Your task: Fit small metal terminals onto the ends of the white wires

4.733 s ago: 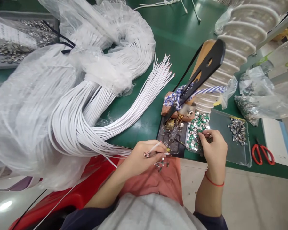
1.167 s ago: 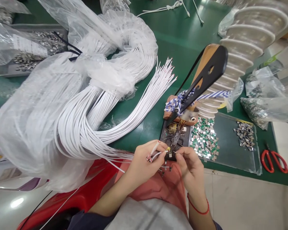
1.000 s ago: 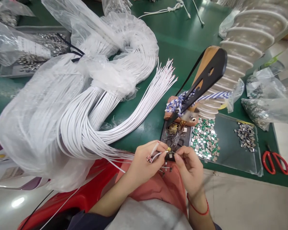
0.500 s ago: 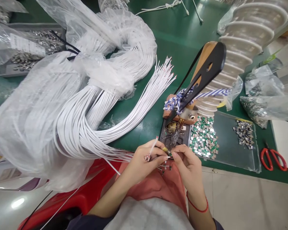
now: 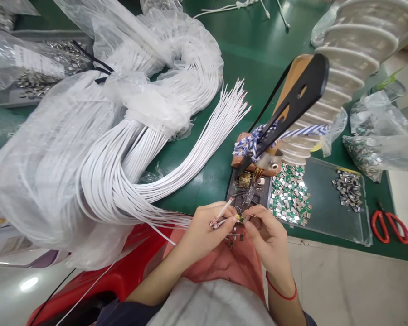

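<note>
My left hand (image 5: 209, 228) is closed around thin white cables (image 5: 223, 209), whose reddish ends poke out between the fingers. My right hand (image 5: 267, 231) pinches at a small green piece (image 5: 240, 218) at the tip of a cable, and the fingertips of both hands nearly meet there. Just beyond the hands is a soldering tip (image 5: 257, 174) under a black bracket (image 5: 292, 106). Small green-and-silver boards (image 5: 290, 194) lie to the right of it. Below the fingers, a few cable ends with little boards (image 5: 236, 237) hang over the salmon cloth.
A large bundle of white cables (image 5: 190, 170), partly in plastic, covers the left of the green table (image 5: 258, 40). A ribbed hose (image 5: 347, 59) comes down at the right. Silver connectors (image 5: 347, 190) lie in a clear tray (image 5: 326, 203), beside red-handled scissors (image 5: 391, 225).
The cables in my left hand have shifted slightly, and the fingertips have moved a little around the small green piece. The whole view has shifted slightly.
</note>
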A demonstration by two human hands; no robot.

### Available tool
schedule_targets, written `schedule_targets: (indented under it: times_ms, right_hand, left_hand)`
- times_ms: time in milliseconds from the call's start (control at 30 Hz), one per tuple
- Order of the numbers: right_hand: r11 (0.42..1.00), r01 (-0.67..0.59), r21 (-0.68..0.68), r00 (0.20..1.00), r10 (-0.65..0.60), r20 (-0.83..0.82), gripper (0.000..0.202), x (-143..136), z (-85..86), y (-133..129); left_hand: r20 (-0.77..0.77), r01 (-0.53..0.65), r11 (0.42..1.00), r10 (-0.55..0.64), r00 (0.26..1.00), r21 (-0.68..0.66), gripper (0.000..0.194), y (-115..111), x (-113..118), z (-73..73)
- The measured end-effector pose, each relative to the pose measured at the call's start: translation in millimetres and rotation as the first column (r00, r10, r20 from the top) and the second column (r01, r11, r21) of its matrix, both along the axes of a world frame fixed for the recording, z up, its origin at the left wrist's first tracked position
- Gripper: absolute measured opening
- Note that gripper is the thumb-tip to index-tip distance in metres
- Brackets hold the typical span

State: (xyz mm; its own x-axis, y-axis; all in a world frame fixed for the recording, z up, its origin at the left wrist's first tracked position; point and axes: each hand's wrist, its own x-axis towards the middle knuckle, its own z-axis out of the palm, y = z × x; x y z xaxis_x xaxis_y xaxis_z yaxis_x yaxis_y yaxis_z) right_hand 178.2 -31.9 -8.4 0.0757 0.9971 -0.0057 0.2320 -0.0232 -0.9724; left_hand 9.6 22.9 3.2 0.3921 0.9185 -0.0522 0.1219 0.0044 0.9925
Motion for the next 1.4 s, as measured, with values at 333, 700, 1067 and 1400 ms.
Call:
schedule_targets:
  times_ms: [333,700,1067,1400]
  right_hand:
    - [0.996,0.092,0.003,0.982,-0.09,-0.166,0.009,-0.9,2.3,0.1]
    - [0.994,0.063,0.092,0.996,-0.056,-0.072,0.014,-6.0,2.7,2.8]
    - [0.989,0.083,0.119,0.994,-0.074,-0.08,0.015,-7.8,3.1,3.9]
    - [0.987,0.065,0.149,0.997,-0.058,-0.046,0.017,-8.5,1.2,9.6]
  left_hand:
    - [0.03,0.013,1.0,-0.013,0.999,0.001,0.027,3.0,-2.4,-1.0]
    - [0.072,-0.081,0.996,0.083,0.994,-0.029,0.022,5.9,0.9,-3.1]
    - [0.29,-0.126,0.944,0.218,0.932,-0.306,0.022,2.1,7.4,-5.3]
    - [0.334,-0.155,0.892,0.314,0.889,-0.426,0.027,0.9,10.7,-9.1]
